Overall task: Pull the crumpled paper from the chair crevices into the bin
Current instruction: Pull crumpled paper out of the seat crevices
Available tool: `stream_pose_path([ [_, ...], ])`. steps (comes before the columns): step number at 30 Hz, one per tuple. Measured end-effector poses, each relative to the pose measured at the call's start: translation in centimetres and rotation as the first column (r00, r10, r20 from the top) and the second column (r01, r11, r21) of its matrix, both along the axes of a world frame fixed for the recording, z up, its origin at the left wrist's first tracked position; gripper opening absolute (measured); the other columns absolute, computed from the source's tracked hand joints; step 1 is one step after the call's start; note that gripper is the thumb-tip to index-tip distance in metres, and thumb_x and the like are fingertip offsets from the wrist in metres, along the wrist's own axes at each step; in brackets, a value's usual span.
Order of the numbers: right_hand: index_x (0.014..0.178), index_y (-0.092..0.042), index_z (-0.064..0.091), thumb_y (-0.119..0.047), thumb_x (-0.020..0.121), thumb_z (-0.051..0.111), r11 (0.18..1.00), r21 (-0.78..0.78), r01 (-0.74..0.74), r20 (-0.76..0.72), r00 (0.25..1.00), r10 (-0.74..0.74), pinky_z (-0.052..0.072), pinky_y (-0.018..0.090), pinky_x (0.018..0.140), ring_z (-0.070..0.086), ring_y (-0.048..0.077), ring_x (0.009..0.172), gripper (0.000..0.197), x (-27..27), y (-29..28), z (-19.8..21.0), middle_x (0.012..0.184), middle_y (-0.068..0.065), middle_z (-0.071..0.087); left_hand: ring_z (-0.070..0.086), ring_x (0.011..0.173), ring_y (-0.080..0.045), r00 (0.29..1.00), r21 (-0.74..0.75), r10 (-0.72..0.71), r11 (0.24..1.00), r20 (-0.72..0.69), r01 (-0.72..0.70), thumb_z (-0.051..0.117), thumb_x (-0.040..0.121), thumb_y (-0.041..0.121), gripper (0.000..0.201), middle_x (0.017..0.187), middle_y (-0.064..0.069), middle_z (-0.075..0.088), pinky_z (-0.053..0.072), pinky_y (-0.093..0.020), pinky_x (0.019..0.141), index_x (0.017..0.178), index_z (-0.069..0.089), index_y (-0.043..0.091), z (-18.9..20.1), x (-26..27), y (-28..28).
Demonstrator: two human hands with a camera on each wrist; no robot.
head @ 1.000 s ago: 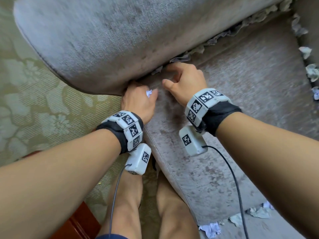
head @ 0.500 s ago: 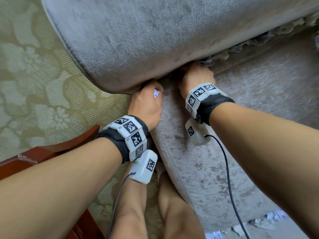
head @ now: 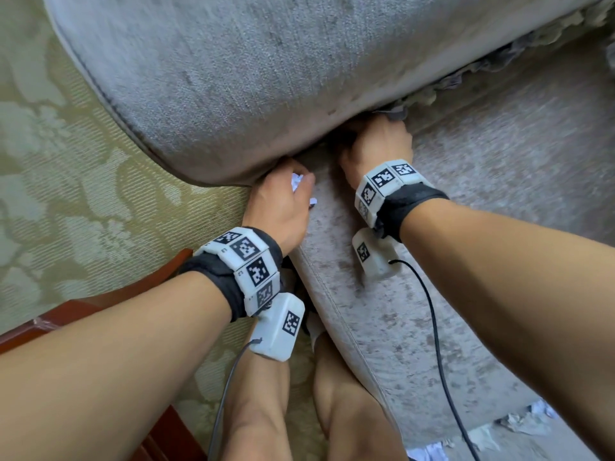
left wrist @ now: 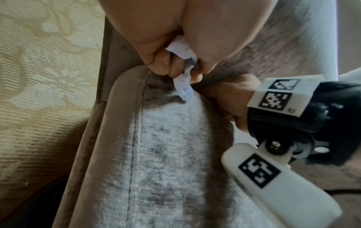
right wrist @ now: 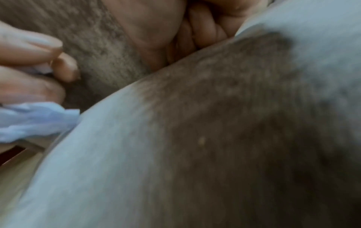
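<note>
My left hand (head: 283, 201) pinches a crumpled white paper (head: 296, 183) at the front corner where the grey armrest (head: 233, 78) meets the seat cushion (head: 466, 194). The left wrist view shows this paper (left wrist: 183, 86) between thumb and fingers, hanging over the cushion edge. My right hand (head: 376, 144) is pushed into the crevice just to the right. Its fingers (right wrist: 203, 30) are curled there against a grey paper scrap (head: 396, 113). More crumpled paper (head: 466, 78) lines the crevice further back. No bin is in view.
Loose paper scraps (head: 519, 424) lie along the seat's front edge at bottom right. A red-brown wooden piece (head: 100, 301) stands at lower left on the patterned green carpet (head: 66, 161). My bare legs (head: 259, 410) are beside the cushion corner.
My right hand has gone deeper into the crevice, so its thumb and fingers no longer show from above. The left hand has kept its paper and stayed at the corner.
</note>
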State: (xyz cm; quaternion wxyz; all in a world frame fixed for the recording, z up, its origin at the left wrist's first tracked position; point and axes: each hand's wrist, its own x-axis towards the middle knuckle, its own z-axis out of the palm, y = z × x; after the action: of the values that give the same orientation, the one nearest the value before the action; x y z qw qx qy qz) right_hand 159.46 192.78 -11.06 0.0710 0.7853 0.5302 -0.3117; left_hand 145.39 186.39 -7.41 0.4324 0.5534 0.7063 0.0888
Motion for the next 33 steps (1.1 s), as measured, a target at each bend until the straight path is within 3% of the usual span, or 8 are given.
stream_pose_path([
  [4,0.118,-0.022,0.063,-0.055,0.069,0.066,0.999,-0.031,0.008,-0.038,0.999,-0.009,0.05,0.034,0.083,0.063,0.034,0.107,0.059,-0.1,0.7,0.0,0.117,0.007,0.067,0.044,0.07,-0.012,1.0,-0.023,-0.002,1.0,-0.018,0.001,0.05,0.1,0.024,0.023,0.054,0.01,0.046,0.025,-0.019,0.064,0.079,0.048,0.015,-0.1,0.6,0.6],
  [8,0.124,-0.019,0.056,-0.041,0.079,0.068,0.996,-0.054,0.077,-0.036,0.996,-0.079,0.048,0.037,0.091,0.059,0.035,0.114,0.052,0.2,1.1,-0.2,0.125,0.012,0.061,0.056,0.082,-0.026,0.999,-0.048,-0.004,0.999,-0.043,0.002,0.05,0.1,0.025,0.027,0.054,0.01,0.042,0.024,-0.02,0.064,0.075,0.043,0.018,0.3,1.0,1.0],
  [15,0.107,-0.029,0.071,-0.034,0.083,0.056,0.981,0.151,-0.122,-0.114,0.984,0.139,0.049,0.035,0.082,0.063,0.034,0.101,0.028,1.0,-1.0,0.2,0.11,0.003,0.07,0.058,0.086,-0.034,0.996,-0.063,-0.053,0.997,-0.065,0.049,0.05,0.1,0.027,0.034,0.058,0.01,0.039,0.022,-0.022,0.063,0.07,0.036,0.02,-0.2,0.9,1.1],
  [20,0.086,-0.023,0.075,-0.047,0.083,0.063,0.944,0.316,0.095,-0.312,0.95,0.009,0.05,0.035,0.073,0.065,0.026,0.084,0.027,2.4,-4.3,0.4,0.087,-0.001,0.073,0.059,0.097,-0.035,0.996,-0.005,-0.049,0.999,-0.07,0.049,0.051,0.1,0.028,0.019,0.091,-0.014,0.064,0.025,-0.023,0.067,0.086,0.048,0.015,0.2,1.9,1.3],
  [23,0.08,-0.02,0.071,-0.044,0.084,0.067,0.907,0.366,0.208,-0.389,0.919,-0.054,0.047,0.033,0.069,0.062,0.019,0.075,0.025,3.3,-5.8,0.5,0.081,-0.004,0.067,0.061,0.102,-0.033,0.997,-0.011,-0.048,0.999,-0.058,0.047,0.05,0.099,0.034,0.025,0.105,-0.013,0.068,0.039,-0.029,0.076,0.101,0.061,0.011,0.5,2.8,1.4],
  [26,0.076,-0.012,0.064,-0.035,0.09,0.062,0.885,0.367,0.287,-0.435,0.894,-0.11,0.046,0.033,0.071,0.058,0.017,0.075,0.027,4.4,-7.0,0.9,0.087,0.0,0.063,0.064,0.098,-0.031,0.995,0.001,-0.067,0.998,-0.074,0.067,0.05,0.097,0.042,0.027,0.1,-0.009,0.07,0.047,-0.035,0.081,0.1,0.063,0.019,0.9,4.1,1.6],
  [29,0.07,-0.006,0.061,-0.029,0.092,0.06,0.86,0.334,0.387,-0.479,0.855,-0.199,0.047,0.03,0.075,0.059,0.014,0.079,0.032,6.0,-7.9,0.8,0.102,0.005,0.062,0.062,0.095,-0.03,0.991,0.041,-0.101,0.994,-0.089,0.105,0.05,0.097,0.041,0.027,0.094,-0.009,0.071,0.041,-0.032,0.073,0.099,0.063,0.017,1.5,6.0,2.4],
  [33,0.063,-0.021,0.051,-0.03,0.085,0.061,0.835,0.225,0.502,-0.496,0.797,-0.345,0.053,0.042,0.071,0.067,0.023,0.072,0.025,8.4,-8.4,1.6,0.08,0.003,0.07,0.066,0.089,-0.033,0.984,0.065,-0.164,0.984,-0.075,0.169,0.048,0.096,0.038,0.025,0.085,-0.008,0.073,0.049,-0.035,0.08,0.098,0.062,0.018,1.4,8.7,4.0],
])
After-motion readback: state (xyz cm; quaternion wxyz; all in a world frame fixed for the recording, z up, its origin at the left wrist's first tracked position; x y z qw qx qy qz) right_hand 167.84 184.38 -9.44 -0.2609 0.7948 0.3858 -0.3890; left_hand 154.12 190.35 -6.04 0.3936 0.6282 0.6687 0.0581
